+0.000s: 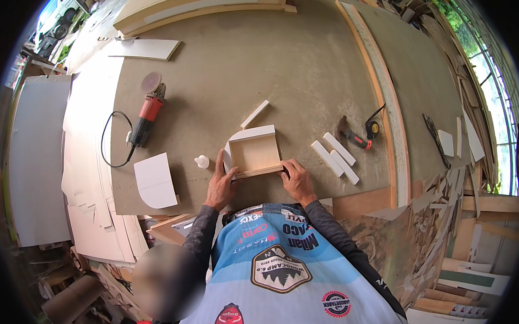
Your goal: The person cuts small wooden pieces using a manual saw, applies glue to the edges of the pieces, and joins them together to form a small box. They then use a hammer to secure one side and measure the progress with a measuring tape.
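Note:
A small open wooden box [256,153] lies on the workbench before me, with a bare plywood inside. White pieces form its far and left sides, and a narrow plywood strip [260,171] runs along its near edge. My left hand [219,185] grips the near left corner, index finger stretched along the white left side. At the near right corner, my right hand [297,182] holds the strip's end, its fingertips partly hidden. Close to my left hand stands a small white bottle [202,162]. Just beyond the box is a loose white-faced strip [254,114].
Several white strips [335,158], a claw hammer [352,135] and a tape measure [372,129] lie to the right, before a long wooden rail [377,89]. On the left are a corded red angle grinder [149,109] and a white panel with a rounded corner [155,180].

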{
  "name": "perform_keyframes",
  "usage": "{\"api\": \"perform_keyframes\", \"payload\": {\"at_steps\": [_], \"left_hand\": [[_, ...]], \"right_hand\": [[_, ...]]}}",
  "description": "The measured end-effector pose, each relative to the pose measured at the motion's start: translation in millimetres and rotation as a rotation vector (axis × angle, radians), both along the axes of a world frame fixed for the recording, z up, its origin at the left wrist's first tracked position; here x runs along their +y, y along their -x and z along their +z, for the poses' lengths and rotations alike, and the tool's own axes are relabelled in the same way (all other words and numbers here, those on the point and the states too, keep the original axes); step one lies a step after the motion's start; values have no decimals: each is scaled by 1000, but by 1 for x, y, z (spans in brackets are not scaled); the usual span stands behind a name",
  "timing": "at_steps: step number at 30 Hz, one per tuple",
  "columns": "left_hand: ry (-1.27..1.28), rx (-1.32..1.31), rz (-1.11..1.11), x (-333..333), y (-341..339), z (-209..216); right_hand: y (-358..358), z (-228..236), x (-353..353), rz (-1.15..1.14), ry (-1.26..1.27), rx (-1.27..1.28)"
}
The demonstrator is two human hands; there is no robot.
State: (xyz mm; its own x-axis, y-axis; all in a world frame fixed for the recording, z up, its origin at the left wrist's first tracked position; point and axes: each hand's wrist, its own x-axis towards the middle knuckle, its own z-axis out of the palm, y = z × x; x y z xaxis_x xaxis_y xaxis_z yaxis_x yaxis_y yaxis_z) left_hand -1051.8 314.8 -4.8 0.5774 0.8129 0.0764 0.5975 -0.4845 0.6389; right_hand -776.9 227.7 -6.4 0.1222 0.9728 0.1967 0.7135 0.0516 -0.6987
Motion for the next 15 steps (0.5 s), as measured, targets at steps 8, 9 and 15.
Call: {"api": "perform_keyframes", "payload": {"at_steps": [8,9,15], "left_hand": [[62,45,-55,-1,-1,15],[39,62,-63,-1,-1,13],[-106,155,-121,0,-3,9]], "right_hand": [[6,-7,-4,15,-18,-111],[8,-9,-5,12,-35,-140],[12,-13,-4,-1,-10,-254]]}}
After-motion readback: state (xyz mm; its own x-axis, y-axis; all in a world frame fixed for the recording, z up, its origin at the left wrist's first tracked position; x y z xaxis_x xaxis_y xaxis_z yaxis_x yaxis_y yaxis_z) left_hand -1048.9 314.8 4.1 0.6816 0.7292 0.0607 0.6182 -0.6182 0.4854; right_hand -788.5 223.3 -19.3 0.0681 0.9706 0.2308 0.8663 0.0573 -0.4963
